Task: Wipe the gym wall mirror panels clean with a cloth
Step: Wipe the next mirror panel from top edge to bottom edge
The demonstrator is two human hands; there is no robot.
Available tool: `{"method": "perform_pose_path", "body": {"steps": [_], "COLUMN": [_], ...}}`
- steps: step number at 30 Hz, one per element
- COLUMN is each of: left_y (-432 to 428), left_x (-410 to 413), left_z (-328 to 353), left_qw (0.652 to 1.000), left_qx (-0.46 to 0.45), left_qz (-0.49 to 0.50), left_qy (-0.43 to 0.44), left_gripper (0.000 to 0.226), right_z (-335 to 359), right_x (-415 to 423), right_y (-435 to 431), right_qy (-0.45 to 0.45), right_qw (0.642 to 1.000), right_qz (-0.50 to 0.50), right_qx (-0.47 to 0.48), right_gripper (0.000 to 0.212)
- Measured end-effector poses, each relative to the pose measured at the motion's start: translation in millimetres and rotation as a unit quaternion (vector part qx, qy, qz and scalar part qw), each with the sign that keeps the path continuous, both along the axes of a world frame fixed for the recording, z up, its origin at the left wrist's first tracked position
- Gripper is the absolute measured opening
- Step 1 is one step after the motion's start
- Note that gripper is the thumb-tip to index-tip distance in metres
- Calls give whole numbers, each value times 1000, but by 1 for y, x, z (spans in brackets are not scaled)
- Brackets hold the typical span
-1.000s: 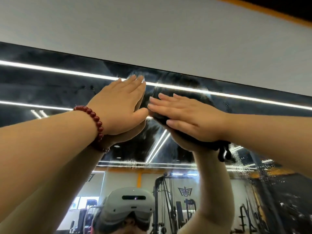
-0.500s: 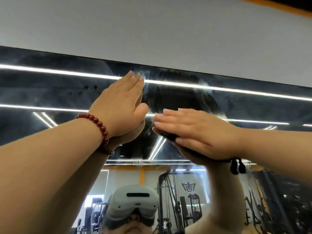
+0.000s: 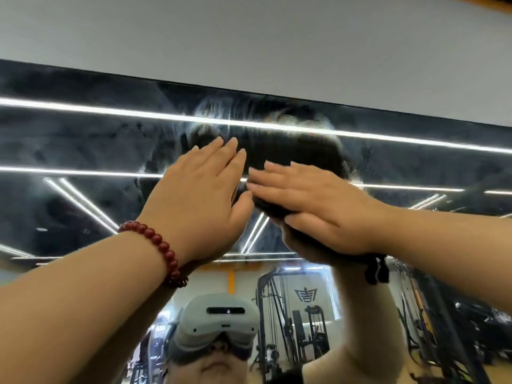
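Observation:
The wall mirror (image 3: 91, 139) fills the middle of the view, its top edge running under a grey wall. Wipe streaks and smears show on the glass just above my hands. My left hand (image 3: 199, 195), with a red bead bracelet at the wrist, lies flat against the glass, fingers straight. My right hand (image 3: 313, 206) presses a dark cloth (image 3: 267, 207) flat onto the mirror with straight fingers. Most of the cloth is hidden under that hand; a dark end (image 3: 375, 268) hangs below the wrist.
The grey wall (image 3: 249, 45) rises above the mirror's top edge. Reflected in the glass are ceiling light strips, gym machines (image 3: 279, 309) and a person wearing a white headset (image 3: 221, 320). Water droplets speckle the mirror at the lower right.
Both hands have slid down from the mirror's top edge, the right hand dragging the cloth lower. A wiped, streaked patch is exposed above them.

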State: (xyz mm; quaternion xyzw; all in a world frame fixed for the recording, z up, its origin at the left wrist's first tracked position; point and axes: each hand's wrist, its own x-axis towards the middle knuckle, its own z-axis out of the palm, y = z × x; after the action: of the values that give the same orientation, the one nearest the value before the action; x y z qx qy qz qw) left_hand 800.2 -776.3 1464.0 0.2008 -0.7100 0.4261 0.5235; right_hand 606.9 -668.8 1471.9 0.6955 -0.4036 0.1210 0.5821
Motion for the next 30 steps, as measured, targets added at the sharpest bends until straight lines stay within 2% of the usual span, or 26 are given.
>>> {"method": "perform_pose_path", "body": {"steps": [2,4,6,8,11,14,16,18,19,22,23,25,28,30], "left_y": [2,4,4,3,3,3,1,0,-1,-5,-7,-12,-19,-20], "left_x": [1,1,0,0,0,1,4,6,7,12,16,25,33,33], "left_z": [0,0,-2,-2,-2,-2,-7,-20,-29,-58,-65,-75,-82,-85], "left_qw": [1000,1000,1000,1000,999,999,999,999,998,999,999,998,998,998], "left_qx": [-1,3,6,-2,-9,-23,-21,-32,-42,-23,-13,-13,-30,-37], "left_qz": [9,9,2,-5,-31,-45,-37,-13,0,11,11,18,26,25], "left_qy": [-10,-16,-16,-12,-2,-2,-17,-35,-40,-45,-45,-50,-49,-48], "left_gripper": [88,83,82,83,76,78,80,78,76,77,77,76,72,72], "right_z": [2,30,64,82,61,0,-28,-25,-15,24,29,16,-44,-84], "right_x": [-11,-19,-21,-17,-3,2,-3,-7,-5,4,9,18,24,19], "right_y": [10,13,13,7,-1,-3,1,8,9,3,-1,-8,-14,-14], "right_qy": [0,-83,-196,-252,-186,-27,31,10,-30,-186,-208,-169,-37,1], "right_qw": [1000,996,977,958,976,998,999,999,999,979,972,979,996,999], "right_qz": [-17,-14,-11,-29,-1,-2,-21,-28,-27,-25,-32,-39,-34,-34], "right_qx": [14,-21,-82,-136,-116,-48,-3,18,6,-76,-100,-105,-70,-43], "right_gripper": [54,55,54,53,54,55,54,53,52,52,52,52,52,53]}}
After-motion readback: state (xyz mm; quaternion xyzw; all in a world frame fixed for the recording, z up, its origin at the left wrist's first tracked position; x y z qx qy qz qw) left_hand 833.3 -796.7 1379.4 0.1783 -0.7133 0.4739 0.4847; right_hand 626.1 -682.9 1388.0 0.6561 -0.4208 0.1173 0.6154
